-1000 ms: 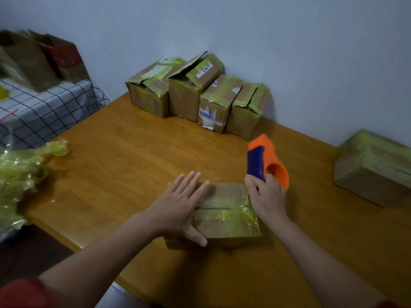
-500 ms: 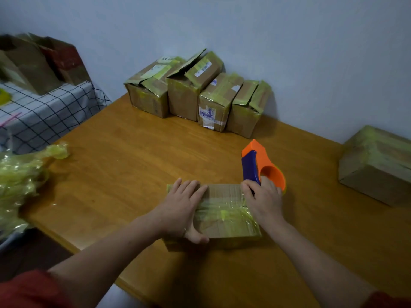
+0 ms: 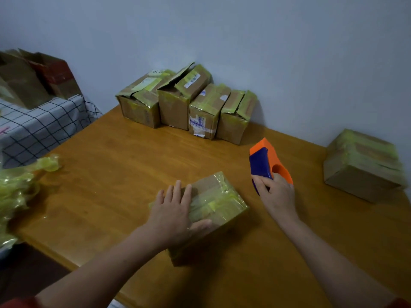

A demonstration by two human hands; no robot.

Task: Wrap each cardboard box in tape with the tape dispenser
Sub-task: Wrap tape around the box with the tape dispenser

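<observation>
Cardboard under yellowish tape (image 3: 216,204), the box (image 3: 204,185) has swung askew near the front edge of the bench (image 3: 106,165); the left grip (image 3: 175,210) lies flat on it, fingers straight. Rightward, the right grip (image 3: 278,192), curled round the tape dispenser (image 3: 264,162), has pulled clear of the box: that strip seems finished, another face due.
</observation>
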